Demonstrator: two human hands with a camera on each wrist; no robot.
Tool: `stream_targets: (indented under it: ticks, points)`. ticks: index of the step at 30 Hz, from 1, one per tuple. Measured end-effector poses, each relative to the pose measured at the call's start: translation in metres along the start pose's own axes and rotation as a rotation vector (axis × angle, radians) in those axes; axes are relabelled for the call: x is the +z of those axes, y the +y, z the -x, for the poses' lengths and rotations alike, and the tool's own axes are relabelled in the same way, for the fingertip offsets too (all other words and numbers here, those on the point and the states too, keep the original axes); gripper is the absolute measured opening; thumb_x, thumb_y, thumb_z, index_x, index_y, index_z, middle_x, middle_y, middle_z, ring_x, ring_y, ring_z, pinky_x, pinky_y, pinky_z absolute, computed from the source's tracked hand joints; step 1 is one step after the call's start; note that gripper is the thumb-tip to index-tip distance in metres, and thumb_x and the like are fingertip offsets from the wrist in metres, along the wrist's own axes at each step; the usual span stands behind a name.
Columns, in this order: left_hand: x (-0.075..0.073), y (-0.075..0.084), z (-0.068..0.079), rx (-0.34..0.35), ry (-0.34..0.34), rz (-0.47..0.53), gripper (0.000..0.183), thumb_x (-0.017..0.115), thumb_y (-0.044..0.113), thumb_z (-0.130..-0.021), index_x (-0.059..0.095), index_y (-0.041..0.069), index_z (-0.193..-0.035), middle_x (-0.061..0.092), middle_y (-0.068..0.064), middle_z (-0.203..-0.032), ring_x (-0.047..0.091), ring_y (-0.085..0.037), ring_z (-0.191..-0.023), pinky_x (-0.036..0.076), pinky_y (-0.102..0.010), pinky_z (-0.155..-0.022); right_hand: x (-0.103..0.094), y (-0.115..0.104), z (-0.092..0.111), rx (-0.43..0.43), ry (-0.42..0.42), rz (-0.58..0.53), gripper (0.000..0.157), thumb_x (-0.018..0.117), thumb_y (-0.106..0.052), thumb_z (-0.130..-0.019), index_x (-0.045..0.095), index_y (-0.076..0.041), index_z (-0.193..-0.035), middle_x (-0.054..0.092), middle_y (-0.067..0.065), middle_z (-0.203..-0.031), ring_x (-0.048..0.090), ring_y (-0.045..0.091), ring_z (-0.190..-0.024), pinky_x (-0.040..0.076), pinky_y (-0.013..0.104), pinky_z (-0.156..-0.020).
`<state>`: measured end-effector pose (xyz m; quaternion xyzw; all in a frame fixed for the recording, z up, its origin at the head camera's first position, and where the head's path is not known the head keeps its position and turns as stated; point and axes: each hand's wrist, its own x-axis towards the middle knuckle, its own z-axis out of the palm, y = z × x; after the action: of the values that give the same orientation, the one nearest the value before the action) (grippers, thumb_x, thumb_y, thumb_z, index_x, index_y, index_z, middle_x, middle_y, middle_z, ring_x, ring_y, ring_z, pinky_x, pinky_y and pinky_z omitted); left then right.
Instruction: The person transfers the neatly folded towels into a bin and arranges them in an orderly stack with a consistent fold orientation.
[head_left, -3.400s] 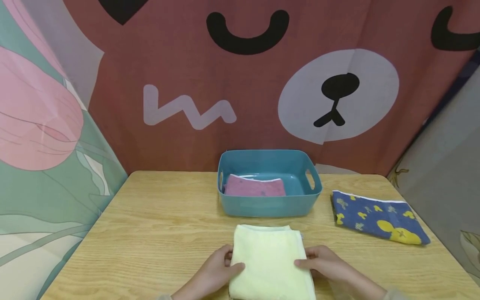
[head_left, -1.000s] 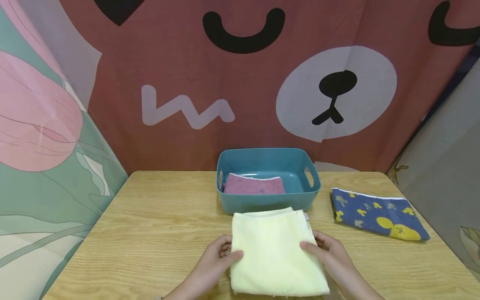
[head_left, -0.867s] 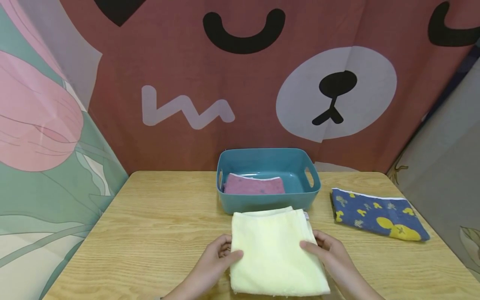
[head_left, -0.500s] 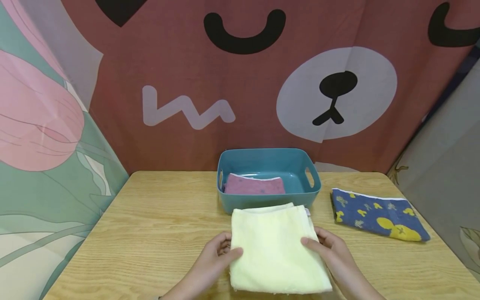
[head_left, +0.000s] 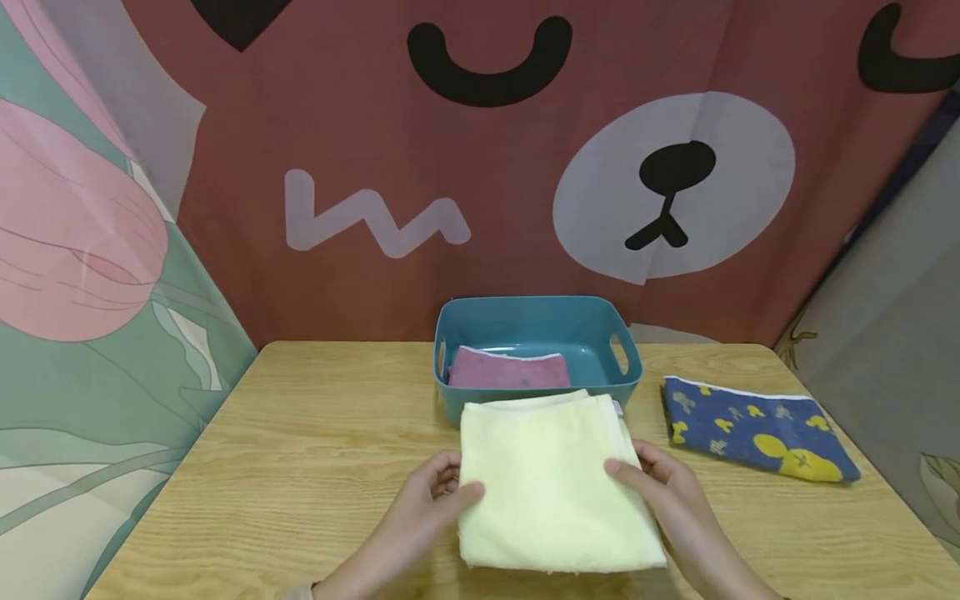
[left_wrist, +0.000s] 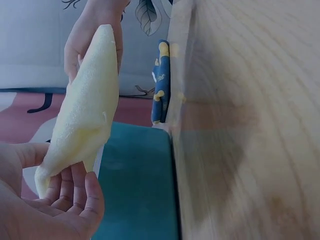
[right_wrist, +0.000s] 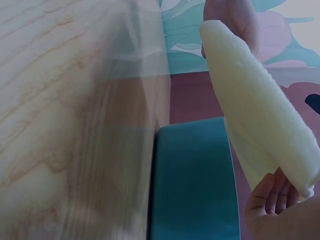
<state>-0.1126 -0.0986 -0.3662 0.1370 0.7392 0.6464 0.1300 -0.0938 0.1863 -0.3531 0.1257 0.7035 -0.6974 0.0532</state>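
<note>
A folded pale yellow towel (head_left: 555,483) is held up between both hands, clear of the table in the wrist views. My left hand (head_left: 423,512) grips its left edge, thumb on top and fingers curled underneath. My right hand (head_left: 675,500) pinches the right edge the same way. The towel's far edge overlaps the front wall of a teal plastic bin (head_left: 600,400) in the head view. Inside that bin, on the left side, lies a folded pink towel (head_left: 510,371) with a white edge.
A folded blue towel with yellow figures (head_left: 761,433) lies on the wooden table (head_left: 300,467) to the right of the bin. A reddish curtain with a printed bear (head_left: 375,125) hangs right behind the table's far edge.
Both hands have lifted the yellow towel and carried it forward toward the bin, so it now overlaps the bin's front. The pink and blue towels have stayed in place.
</note>
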Motion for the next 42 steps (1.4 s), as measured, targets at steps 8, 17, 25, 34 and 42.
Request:
stream_targets:
  ticks: [8, 17, 25, 34, 42]
  points:
    - [-0.004, 0.006, -0.005, 0.017, 0.054, -0.045, 0.039, 0.068, 0.019, -0.095, 0.057, -0.006, -0.123, 0.064, -0.008, -0.101, 0.057, -0.022, -0.094, 0.05, -0.025, -0.081, 0.001, -0.009, -0.002, -0.014, -0.026, -0.044, 0.061, 0.063, -0.024, -0.098, 0.039, 0.002, -0.148, 0.068, 0.01, -0.112, 0.068, 0.022, -0.09, 0.058, 0.038, -0.076]
    - [-0.008, 0.013, -0.012, 0.023, 0.104, -0.062, 0.035, 0.07, 0.019, -0.094, 0.061, -0.002, -0.12, 0.065, -0.008, -0.1, 0.059, -0.025, -0.094, 0.05, -0.026, -0.081, 0.002, -0.015, -0.006, -0.005, -0.027, -0.074, 0.059, 0.064, -0.027, -0.098, 0.041, -0.002, -0.147, 0.066, 0.006, -0.114, 0.067, 0.02, -0.095, 0.057, 0.037, -0.079]
    - [-0.009, 0.015, -0.018, 0.052, 0.131, -0.032, 0.032, 0.069, 0.016, -0.094, 0.062, -0.003, -0.119, 0.066, -0.009, -0.1, 0.059, -0.023, -0.093, 0.05, -0.027, -0.08, 0.003, -0.019, -0.011, -0.044, -0.021, -0.087, 0.056, 0.063, -0.024, -0.099, 0.043, 0.001, -0.144, 0.066, 0.005, -0.11, 0.066, 0.018, -0.094, 0.057, 0.036, -0.078]
    - [-0.01, 0.014, -0.03, 0.061, 0.187, -0.012, 0.029, 0.069, 0.011, -0.093, 0.064, -0.003, -0.117, 0.067, -0.01, -0.099, 0.06, -0.022, -0.092, 0.051, -0.027, -0.08, 0.006, -0.025, -0.017, -0.078, -0.025, -0.077, 0.056, 0.064, -0.026, -0.098, 0.045, 0.0, -0.143, 0.064, 0.007, -0.115, 0.065, 0.017, -0.097, 0.056, 0.033, -0.081]
    - [-0.013, 0.018, -0.038, 0.078, 0.224, -0.023, 0.027, 0.068, 0.01, -0.094, 0.064, -0.002, -0.117, 0.067, -0.01, -0.102, 0.06, -0.021, -0.093, 0.051, -0.029, -0.082, 0.006, -0.028, -0.024, -0.1, -0.025, -0.087, 0.054, 0.063, -0.026, -0.099, 0.046, 0.003, -0.141, 0.066, 0.003, -0.109, 0.064, 0.015, -0.095, 0.056, 0.031, -0.08]
